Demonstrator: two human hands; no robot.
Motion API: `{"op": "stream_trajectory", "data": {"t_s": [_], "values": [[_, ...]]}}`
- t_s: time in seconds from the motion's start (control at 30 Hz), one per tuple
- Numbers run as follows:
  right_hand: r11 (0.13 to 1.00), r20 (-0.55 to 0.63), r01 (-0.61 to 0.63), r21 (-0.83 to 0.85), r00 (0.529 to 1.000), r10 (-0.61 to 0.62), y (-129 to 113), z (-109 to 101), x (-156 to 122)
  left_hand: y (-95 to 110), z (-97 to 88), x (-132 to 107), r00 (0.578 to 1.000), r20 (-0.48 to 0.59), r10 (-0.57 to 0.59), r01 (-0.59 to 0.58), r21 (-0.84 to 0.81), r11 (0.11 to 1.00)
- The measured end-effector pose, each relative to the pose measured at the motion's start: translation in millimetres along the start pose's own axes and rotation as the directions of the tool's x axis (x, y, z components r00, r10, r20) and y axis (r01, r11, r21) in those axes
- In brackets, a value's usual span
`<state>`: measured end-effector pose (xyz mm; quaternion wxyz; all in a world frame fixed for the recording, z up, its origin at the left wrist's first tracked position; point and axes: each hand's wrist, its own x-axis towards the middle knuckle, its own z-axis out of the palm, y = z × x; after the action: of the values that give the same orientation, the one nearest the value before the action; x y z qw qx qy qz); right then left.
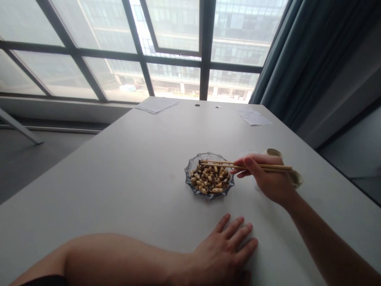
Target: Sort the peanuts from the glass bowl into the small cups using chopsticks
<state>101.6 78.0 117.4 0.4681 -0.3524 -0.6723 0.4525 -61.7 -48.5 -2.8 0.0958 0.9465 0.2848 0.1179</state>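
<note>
A small scalloped glass dish (189,180) full of nuts (210,180) sits on the grey table. My right hand (268,178) is closed round a pair of wooden chopsticks (226,163), whose tips reach over the far side of the dish, just above the nuts. My left hand (226,250) lies flat on the table in front of the dish, fingers stretched out and holding nothing. Behind my right hand stand two pale cups (274,152), partly hidden by the hand, and something of clear glass that I cannot make out.
The grey table (133,178) runs back to a large window. Sheets of paper (156,105) lie at its far edge, another sheet (253,117) at the far right. A blue-grey curtain (297,59) hangs to the right.
</note>
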Motion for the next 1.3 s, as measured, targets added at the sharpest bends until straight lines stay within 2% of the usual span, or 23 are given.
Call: {"op": "stream_trajectory", "data": {"t_s": [0.17, 0.43, 0.67, 0.9, 1.03, 1.13, 1.23, 1.3], "values": [[0.993, -0.015, -0.099, 0.058, 0.995, 0.100, 22, 21, 0, 0, -2.0, -2, 1.000, -0.017, 0.016, -0.015, 0.040, 0.999], [0.972, -0.111, -0.196, 0.132, 0.971, 0.211, 35, 30, 1, 1, -5.0, -3, 1.000, -0.022, 0.017, -0.016, 0.050, 0.999], [0.959, -0.123, -0.210, 0.189, 0.964, 0.235, 38, 35, 1, 2, -6.2, -2, 1.000, -0.008, 0.010, -0.010, 0.053, 0.999], [0.961, -0.186, -0.195, 0.198, 0.955, 0.233, 42, 36, 1, 1, -5.7, -3, 1.000, -0.012, 0.014, -0.014, 0.052, 0.999], [0.965, -0.228, -0.168, 0.199, 0.950, 0.213, 40, 27, 3, 1, -6.7, -2, 1.000, -0.002, 0.014, -0.014, 0.051, 0.999], [0.978, -0.292, -0.132, 0.161, 0.940, 0.175, 27, 12, 9, 1, -6.8, -2, 1.000, 0.003, 0.010, -0.010, 0.045, 0.999], [0.989, -0.400, -0.095, 0.113, 0.907, 0.132, 4, -12, 15, 0, -5.7, -1, 1.000, 0.005, 0.012, -0.013, 0.036, 0.999], [0.995, -0.493, -0.063, 0.077, 0.865, 0.093, -13, -37, 18, -1, -4.7, -2, 1.000, -0.002, 0.013, -0.013, 0.031, 0.999]]}}
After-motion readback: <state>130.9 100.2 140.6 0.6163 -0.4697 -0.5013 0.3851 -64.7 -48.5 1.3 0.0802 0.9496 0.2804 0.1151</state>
